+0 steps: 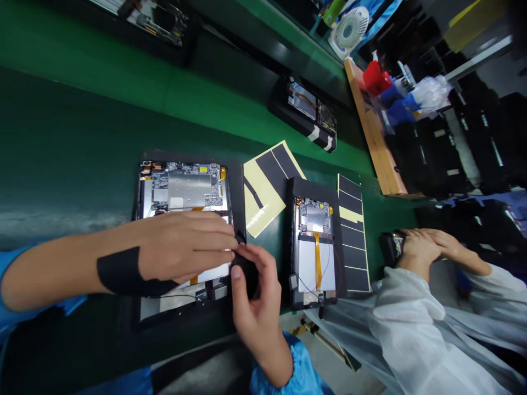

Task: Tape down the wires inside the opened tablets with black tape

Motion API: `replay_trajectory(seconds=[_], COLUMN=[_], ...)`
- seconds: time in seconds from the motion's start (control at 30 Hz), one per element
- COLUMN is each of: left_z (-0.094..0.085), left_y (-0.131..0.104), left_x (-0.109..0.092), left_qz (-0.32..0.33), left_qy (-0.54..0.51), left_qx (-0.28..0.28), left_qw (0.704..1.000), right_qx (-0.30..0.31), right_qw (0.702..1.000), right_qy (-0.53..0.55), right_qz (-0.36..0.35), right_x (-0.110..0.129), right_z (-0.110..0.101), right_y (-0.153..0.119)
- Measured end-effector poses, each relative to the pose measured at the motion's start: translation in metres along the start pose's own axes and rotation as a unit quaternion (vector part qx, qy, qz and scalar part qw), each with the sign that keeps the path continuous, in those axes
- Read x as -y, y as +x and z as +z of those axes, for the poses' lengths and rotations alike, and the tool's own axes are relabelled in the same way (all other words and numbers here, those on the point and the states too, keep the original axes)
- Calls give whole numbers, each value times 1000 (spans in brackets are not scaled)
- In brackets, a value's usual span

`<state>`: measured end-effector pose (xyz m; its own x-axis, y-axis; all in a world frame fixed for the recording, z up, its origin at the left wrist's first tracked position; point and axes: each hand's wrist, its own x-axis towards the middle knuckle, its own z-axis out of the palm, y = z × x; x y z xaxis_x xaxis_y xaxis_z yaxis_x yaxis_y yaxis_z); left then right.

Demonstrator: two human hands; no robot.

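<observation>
An opened tablet point(190, 189) lies before me in a black holder point(236, 192), its circuit board bare and its silver battery partly covered by my hand. My left hand point(187, 241) reaches across it from the left, fingers stretched out, thumb hidden. Stuck over its wrist is a black adhesive piece point(123, 270). At the tablet's right edge my right hand point(259, 302) curves, thumb and forefinger apart. Its forefinger touches the left fingertips. A small dark bit shows beside them; what it is I cannot tell.
To the right lies a second opened tablet point(307, 263), between a cream sticker sheet point(263, 216) and a black label sheet point(354, 252). Farther back sits another device point(302, 101). A co-worker's hands point(424, 247) hold a device at right. A fan point(349, 30) stands behind.
</observation>
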<state>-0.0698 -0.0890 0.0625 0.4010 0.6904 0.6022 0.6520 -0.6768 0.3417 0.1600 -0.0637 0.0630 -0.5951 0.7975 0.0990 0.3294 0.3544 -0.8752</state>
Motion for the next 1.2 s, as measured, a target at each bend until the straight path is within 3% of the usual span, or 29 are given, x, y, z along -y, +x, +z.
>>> replay_trajectory(seconds=[0.1, 0.37, 0.67, 0.9, 1.07, 1.2], left_z=[7, 20, 9, 4, 5, -3], left_y=[-6, -20, -11, -6, -7, 8], left_x=[-8, 7, 16, 18, 44, 67], left_qz=[-4, -91, -46, -36, -24, 10], left_qy=[10, -52, -77, -5, -78, -138], left_qx=[20, 38, 27, 32, 43, 86], left_qw=[1000, 994, 996, 999, 996, 987], right_qx=[4, 13, 15, 46, 63, 49], right_qw=[1000, 998, 998, 996, 997, 998], right_qy=[18, 55, 49, 62, -12, -29], right_qz=[10, 34, 32, 51, 53, 29], right_x=[0, 1, 2, 2, 8, 3], right_z=[-1, -2, -2, -6, -7, -5], right_y=[-2, -4, -3, -4, 0, -3])
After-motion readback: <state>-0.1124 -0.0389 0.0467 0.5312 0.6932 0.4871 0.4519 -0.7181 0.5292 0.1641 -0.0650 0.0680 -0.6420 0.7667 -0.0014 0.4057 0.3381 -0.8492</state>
